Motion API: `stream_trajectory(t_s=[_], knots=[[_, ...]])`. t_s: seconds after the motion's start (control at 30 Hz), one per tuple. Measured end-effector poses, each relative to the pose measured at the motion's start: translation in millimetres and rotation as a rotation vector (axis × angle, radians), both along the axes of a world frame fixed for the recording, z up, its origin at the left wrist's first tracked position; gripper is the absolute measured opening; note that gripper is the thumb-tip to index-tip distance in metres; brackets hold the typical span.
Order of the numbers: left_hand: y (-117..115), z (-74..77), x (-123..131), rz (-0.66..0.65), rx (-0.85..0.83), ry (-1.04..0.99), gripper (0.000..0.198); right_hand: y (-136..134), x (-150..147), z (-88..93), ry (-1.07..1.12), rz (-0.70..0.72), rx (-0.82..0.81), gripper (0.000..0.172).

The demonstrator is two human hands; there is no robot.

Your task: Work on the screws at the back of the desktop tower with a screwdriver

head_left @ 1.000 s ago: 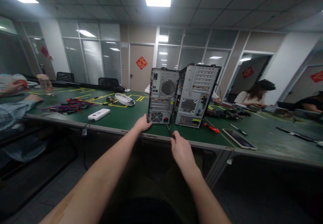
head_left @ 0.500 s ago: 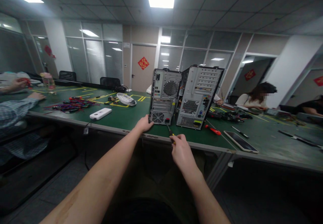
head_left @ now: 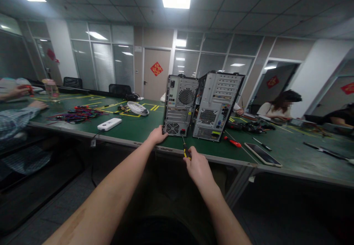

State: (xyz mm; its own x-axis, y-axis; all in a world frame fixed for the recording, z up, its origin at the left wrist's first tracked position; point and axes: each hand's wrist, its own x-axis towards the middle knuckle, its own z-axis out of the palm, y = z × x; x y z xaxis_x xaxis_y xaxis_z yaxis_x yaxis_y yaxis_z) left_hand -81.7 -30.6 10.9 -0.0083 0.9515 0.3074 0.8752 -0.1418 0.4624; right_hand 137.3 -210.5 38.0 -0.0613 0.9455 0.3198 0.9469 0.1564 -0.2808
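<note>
Two computer cases stand upright side by side near the table's front edge, their back panels facing me. My left hand (head_left: 157, 135) holds the lower left corner of the left computer case (head_left: 181, 108), with some fingers hidden by its side. My right hand (head_left: 197, 161) is closed around the end of a black-and-yellow screwdriver (head_left: 186, 150). Its shaft points up at the bottom edge of the left case, below the power socket; whether the tip touches a screw is too small to tell. The right computer case (head_left: 208, 107) stands just beside it, touched by neither hand.
On the green table (head_left: 149, 127) lie a white power bank (head_left: 110, 124), a heap of cables (head_left: 77, 115) and a white basket-like item (head_left: 137, 108). To the right are a red screwdriver (head_left: 232, 142), a phone (head_left: 262, 154) and black cables (head_left: 253, 127). People sit at both sides.
My right hand has shifted back along the screwdriver, so more of its yellow-and-black handle shows. My left hand stays on the case. The view has moved slightly.
</note>
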Motion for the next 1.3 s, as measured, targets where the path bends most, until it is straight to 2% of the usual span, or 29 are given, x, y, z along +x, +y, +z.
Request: stream_trajectory(t_s=[0.13, 0.3, 0.63, 0.77, 0.97, 1.1, 1.3], knots=[[0.1, 0.3, 0.1, -0.001, 0.0, 0.001, 0.057, -1.6, 2.0, 1.4, -0.036, -0.003, 0.033, 0.021], [0.1, 0.4, -0.7, -0.003, -0.005, -0.004, 0.056, -2.4, 0.4, 3.8, 0.023, -0.018, 0.054, 0.013], [3.6, -2.5, -1.8, -0.007, -0.001, -0.018, 0.06, 0.4, 3.3, 1.9, 0.07, -0.007, 0.114, 0.011], [3.0, -2.1, -1.9, -0.005, 0.002, -0.007, 0.06, -0.8, 2.3, 2.0, 0.066, -0.012, 0.086, 0.02], [0.1, -0.2, -0.6, 0.003, 0.0, -0.013, 0.061, -1.7, -2.6, 2.6, 0.053, -0.033, -0.005, 0.015], [-1.4, 1.3, 0.1, 0.002, -0.006, -0.018, 0.061, -1.7, -2.3, 2.2, 0.07, 0.01, 0.051, 0.02], [-1.5, 1.5, 0.0, 0.0, -0.012, -0.032, 0.061, 2.3, 3.1, -2.0, 0.096, 0.052, 0.165, 0.02]])
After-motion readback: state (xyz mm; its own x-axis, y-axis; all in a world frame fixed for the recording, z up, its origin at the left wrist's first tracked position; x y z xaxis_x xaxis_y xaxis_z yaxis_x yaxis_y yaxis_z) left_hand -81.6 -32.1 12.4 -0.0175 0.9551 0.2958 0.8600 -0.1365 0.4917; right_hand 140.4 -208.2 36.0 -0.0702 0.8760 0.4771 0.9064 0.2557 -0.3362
